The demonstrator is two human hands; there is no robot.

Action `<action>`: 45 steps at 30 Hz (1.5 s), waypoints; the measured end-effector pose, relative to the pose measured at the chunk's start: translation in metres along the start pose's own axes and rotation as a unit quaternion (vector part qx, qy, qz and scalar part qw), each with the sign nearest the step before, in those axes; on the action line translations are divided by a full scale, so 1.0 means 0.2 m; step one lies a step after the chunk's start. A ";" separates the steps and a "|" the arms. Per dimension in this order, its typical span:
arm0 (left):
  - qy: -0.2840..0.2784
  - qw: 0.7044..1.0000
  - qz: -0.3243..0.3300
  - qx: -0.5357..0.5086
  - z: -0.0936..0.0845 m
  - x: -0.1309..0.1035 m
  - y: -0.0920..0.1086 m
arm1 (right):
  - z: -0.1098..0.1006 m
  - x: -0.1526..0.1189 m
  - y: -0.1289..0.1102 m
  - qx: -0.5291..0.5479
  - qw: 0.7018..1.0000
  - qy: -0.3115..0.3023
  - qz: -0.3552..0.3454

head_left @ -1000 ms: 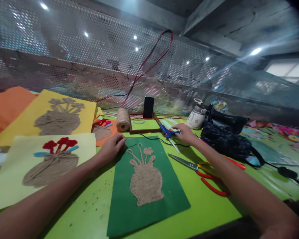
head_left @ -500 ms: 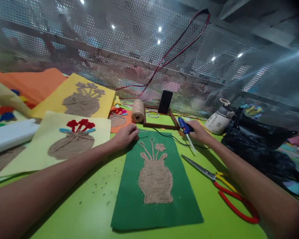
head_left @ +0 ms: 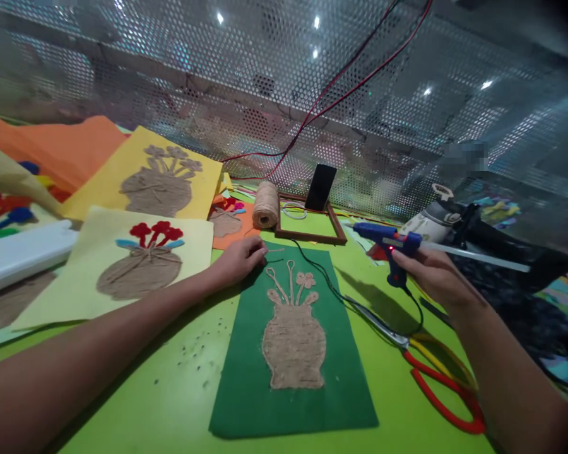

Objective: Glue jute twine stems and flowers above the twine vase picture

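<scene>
My right hand grips a blue hot glue gun, raised above the table's right side. Its nozzle points left, a red light glows on it, and a translucent glue stick sticks out behind. At the top left corner of the green sheet, my left hand is closed in a pinch on a short piece of twine. On that sheet lies a twine vase with looped stems and one twine flower.
Scissors with red and yellow handles lie right of the green sheet. Behind it are a twine spool, a brown frame and a phone. Yellow cards with vases lie left; a black bag sits right.
My right hand has lifted the glue gun off its spot by the frame and brought it nearer, turning the nozzle leftward. The left hand has stayed almost still.
</scene>
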State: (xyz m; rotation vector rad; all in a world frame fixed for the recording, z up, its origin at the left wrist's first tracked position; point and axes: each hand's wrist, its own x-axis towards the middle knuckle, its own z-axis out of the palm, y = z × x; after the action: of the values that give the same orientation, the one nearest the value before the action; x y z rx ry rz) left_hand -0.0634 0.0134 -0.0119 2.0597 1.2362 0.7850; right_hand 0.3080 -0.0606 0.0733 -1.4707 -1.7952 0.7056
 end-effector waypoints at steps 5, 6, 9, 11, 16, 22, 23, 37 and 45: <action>-0.032 0.998 0.028 0.035 -0.01 0.03 0.06 | 0.06 -0.04 -0.05 -0.007 0.989 -0.145 0.010; -0.041 0.998 0.037 0.040 -0.01 0.05 0.08 | 0.07 -0.04 -0.05 -0.017 0.986 -0.163 0.008; -0.066 0.995 0.057 0.044 -0.02 0.08 0.13 | 0.10 -0.03 -0.05 -0.008 0.979 -0.205 0.011; -0.072 0.995 0.059 0.040 -0.02 0.08 0.14 | 0.12 -0.03 -0.05 0.001 0.975 -0.220 0.008; -0.046 0.998 0.042 0.017 0.00 0.04 0.09 | 0.19 -0.03 -0.05 -0.015 0.983 -0.183 0.002; 0.021 0.999 0.020 -0.013 0.03 0.03 -0.03 | 0.25 -0.04 -0.08 -0.011 0.987 -0.159 0.037; 0.028 0.999 0.021 -0.015 0.03 0.03 -0.04 | 0.26 -0.04 -0.08 -0.010 0.988 -0.150 0.031; 0.000 1.000 0.015 0.019 0.02 0.02 0.01 | 0.32 -0.03 -0.02 -0.038 0.994 -0.100 -0.022; 0.004 1.000 0.017 0.024 0.03 0.01 0.00 | 0.34 -0.04 -0.04 -0.027 0.994 -0.100 -0.039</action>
State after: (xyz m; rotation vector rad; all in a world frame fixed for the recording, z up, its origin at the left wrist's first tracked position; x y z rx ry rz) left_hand -0.0574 0.0145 -0.0151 2.1230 1.2387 0.7857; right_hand 0.2506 -0.0696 0.0371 -1.3970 -2.0251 0.7940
